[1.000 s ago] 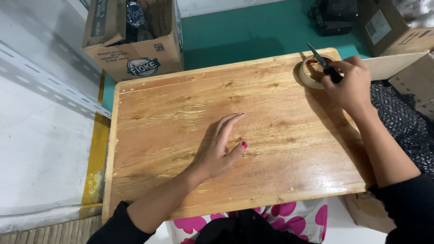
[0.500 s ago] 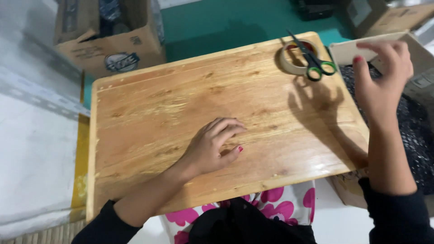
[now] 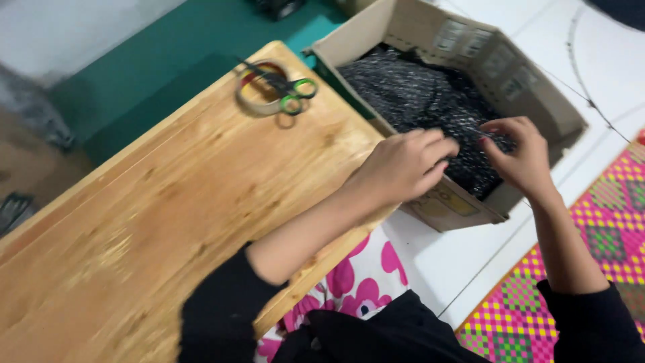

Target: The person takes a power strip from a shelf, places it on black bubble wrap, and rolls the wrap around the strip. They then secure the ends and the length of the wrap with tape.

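Open brown cardboard box (image 3: 531,87), corrugated and square-edged, beside the right end of a smooth, grained wooden board (image 3: 168,222). Inside the box, a heap of black fabric flecked with white (image 3: 416,94), nubbly in texture. Left hand (image 3: 403,165) over the box's near wall, fingers curled together onto the fabric. Right hand (image 3: 517,154) just opposite, fingertips pinched on a fold of it. On the board's far corner, 1 tape roll (image 3: 259,91) under green-handled scissors (image 3: 285,87).

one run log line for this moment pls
left hand on black speckled fabric | right hand pinching fabric | open cardboard box | green-handled scissors on tape roll
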